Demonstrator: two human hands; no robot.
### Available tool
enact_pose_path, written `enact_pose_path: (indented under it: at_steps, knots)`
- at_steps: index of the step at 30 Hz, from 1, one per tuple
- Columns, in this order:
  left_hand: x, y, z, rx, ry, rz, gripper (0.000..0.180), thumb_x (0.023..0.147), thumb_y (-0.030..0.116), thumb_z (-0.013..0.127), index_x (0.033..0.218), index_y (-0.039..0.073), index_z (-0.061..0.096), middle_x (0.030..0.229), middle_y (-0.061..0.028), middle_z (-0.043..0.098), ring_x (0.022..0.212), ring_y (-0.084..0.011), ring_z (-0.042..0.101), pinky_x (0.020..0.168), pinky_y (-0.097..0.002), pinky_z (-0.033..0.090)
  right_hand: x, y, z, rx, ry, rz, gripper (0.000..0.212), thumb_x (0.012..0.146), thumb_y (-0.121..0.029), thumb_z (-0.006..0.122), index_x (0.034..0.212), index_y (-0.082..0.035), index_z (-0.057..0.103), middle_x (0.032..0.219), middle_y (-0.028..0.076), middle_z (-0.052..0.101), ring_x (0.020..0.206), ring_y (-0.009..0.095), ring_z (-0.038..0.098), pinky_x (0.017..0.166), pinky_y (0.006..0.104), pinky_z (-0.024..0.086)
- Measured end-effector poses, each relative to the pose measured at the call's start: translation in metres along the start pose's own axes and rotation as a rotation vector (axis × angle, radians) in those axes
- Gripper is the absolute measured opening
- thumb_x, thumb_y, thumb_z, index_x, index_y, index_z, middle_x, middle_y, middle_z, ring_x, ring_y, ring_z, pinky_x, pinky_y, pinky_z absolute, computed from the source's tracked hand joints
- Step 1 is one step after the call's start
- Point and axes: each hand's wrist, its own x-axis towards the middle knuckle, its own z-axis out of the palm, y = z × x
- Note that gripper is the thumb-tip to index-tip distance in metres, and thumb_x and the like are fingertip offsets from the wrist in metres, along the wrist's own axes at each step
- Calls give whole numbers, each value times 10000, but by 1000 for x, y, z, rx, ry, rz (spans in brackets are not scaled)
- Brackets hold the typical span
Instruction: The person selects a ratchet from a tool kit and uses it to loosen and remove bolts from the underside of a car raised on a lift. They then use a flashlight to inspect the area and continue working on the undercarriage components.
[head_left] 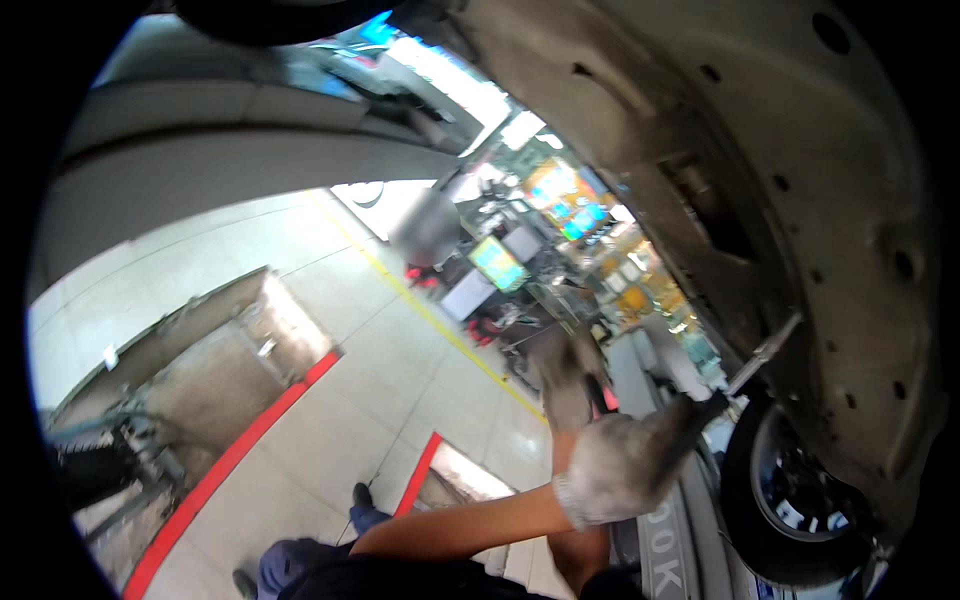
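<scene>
Over by the red-edged floor pit (295,312), which has a dark mechanism (112,462) sitting in it, someone reaches up under a raised car's underbody (850,170). The gloved left hand (622,468), its forearm slanting across the body, has its fingers wrapped round a black-handled metal tool (764,354) angled up toward that panel; the right hand (562,372) is raised beyond it, too blurred to tell its finger state.
</scene>
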Motion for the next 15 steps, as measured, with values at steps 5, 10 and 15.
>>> enact_pose_path:
  at_steps: [5,10,15]
  knots:
    - [-8,0,0,-107,87,-147,634,866,218,751,1373,-73,506,1009,-241,693,817,-365,704,671,-451,559,32,59,-1,-854,569,69,311,985,-237,641,1091,56,651,968,130,711,848,198,684,779,307,532]
    - [9,-23,-47,-1882,-270,-757,405,998,346,628,1268,46,601,670,21,503,436,-79,405,397,-238,283,-58,62,57,-1677,1198,17,347,1000,-250,616,1111,77,627,951,152,701,849,214,684,783,356,538]
    - [12,-7,-51,-2005,-165,-942,443,1048,395,547,1167,-21,641,589,67,380,429,-27,326,391,-218,227,-36,36,97,-2343,1100,-36,310,1003,-255,595,1043,51,628,897,132,681,798,221,670,745,375,530]
